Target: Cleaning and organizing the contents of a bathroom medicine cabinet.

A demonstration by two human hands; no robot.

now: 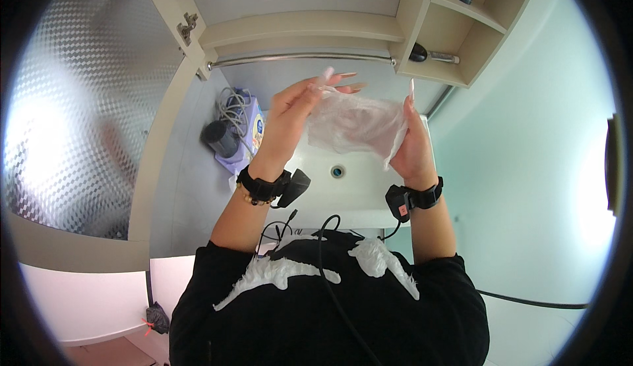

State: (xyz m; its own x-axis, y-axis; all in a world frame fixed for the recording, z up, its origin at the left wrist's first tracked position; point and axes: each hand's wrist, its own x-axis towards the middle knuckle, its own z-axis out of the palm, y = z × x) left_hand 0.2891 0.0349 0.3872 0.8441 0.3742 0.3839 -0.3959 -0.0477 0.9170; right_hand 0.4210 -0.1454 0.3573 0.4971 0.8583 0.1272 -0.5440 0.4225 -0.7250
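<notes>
A thin, translucent white sheet (353, 123) is stretched between my hands above a white washbasin (316, 188). I cannot tell whether it is tissue, cloth or film. Its upper left corner is pinched in the fingers of my left hand (294, 111), with other fingers reaching out past it. My right hand (415, 148) holds the opposite side, thumb pointing up. Some of its fingers are hidden behind the sheet, and a pinkish tone shows through. The sheet is crumpled in the middle and hangs in a loose point near my right palm. Below it lies the basin's drain (338, 171).
Left of the basin, a purple package (254, 123) stands beside a dark cylindrical appliance (221, 138) and a coiled grey cable (235, 106). A metal rail (301, 58) runs under the cabinet. Open shelves (470, 24) hold a can and a tube. Cables (326, 267) trail from my wrist devices.
</notes>
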